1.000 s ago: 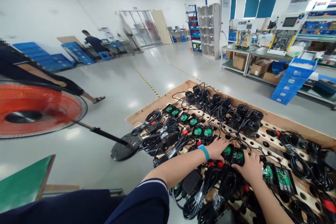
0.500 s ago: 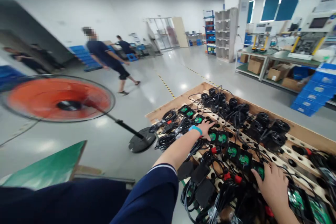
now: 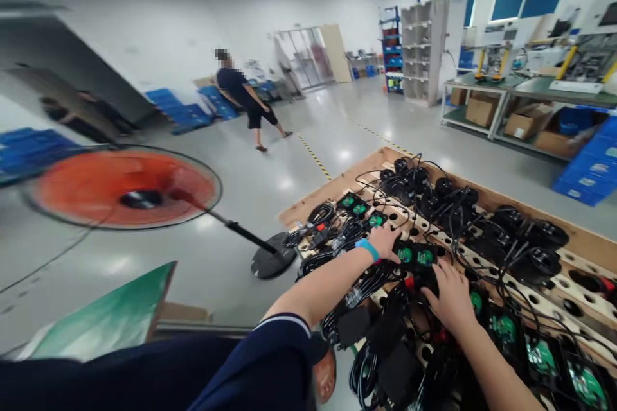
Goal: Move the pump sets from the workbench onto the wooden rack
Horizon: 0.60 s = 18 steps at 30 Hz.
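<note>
A wooden tray (image 3: 337, 187) with round holes holds several black units with green round labels and coiled black cables. My left hand (image 3: 385, 242), with a blue wristband, rests on a black green-labelled unit (image 3: 414, 255) near the tray's left part. Close beside it, my right hand (image 3: 450, 295) lies palm down on a neighbouring unit (image 3: 476, 302) and red-tipped cables. I cannot see whether either hand grips anything. Black round units (image 3: 434, 196) with cables fill the far row.
A standing fan with an orange blade (image 3: 125, 187) and a round black base (image 3: 274, 255) stands left of the tray. A green board (image 3: 106, 321) lies at lower left. A person (image 3: 245, 99) walks across the floor. Benches with cardboard boxes (image 3: 523, 122) and blue crates (image 3: 588, 167) stand at right.
My right hand has moved left, toward my left hand. The camera has turned slightly left. The person on the floor has walked farther away to the right.
</note>
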Each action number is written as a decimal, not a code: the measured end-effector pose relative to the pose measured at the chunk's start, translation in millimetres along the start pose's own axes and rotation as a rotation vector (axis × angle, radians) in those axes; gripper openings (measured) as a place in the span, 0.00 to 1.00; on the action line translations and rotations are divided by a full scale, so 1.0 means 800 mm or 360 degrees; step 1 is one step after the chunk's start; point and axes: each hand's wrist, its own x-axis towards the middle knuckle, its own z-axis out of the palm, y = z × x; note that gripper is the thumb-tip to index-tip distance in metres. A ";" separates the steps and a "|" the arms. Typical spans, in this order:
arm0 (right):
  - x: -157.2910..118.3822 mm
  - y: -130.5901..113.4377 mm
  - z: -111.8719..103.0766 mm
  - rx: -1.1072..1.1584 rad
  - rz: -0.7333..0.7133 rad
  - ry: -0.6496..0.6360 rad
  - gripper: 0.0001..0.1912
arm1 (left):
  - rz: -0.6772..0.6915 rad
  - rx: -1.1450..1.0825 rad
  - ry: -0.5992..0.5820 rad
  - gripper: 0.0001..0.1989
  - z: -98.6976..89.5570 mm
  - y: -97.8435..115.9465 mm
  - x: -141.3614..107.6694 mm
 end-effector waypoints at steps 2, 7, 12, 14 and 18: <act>0.029 -0.018 -0.002 -0.0004 0.0041 -0.0095 0.30 | 0.0078 -0.0031 -0.0011 0.52 0.001 -0.007 0.001; 0.075 -0.045 0.009 -0.0090 0.0068 -0.0244 0.41 | 0.0060 0.0001 0.0014 0.56 0.013 0.002 -0.004; 0.089 -0.057 0.007 -0.0239 0.0191 -0.0277 0.43 | 0.0133 0.0087 0.0030 0.65 0.022 0.019 -0.002; 0.094 -0.059 0.001 -0.0240 0.0247 -0.0302 0.44 | 0.0139 0.0068 0.0005 0.61 0.019 0.019 -0.001; 0.107 -0.062 -0.006 -0.0205 0.0304 -0.0377 0.50 | 0.0187 0.0032 0.0035 0.47 0.011 0.008 -0.002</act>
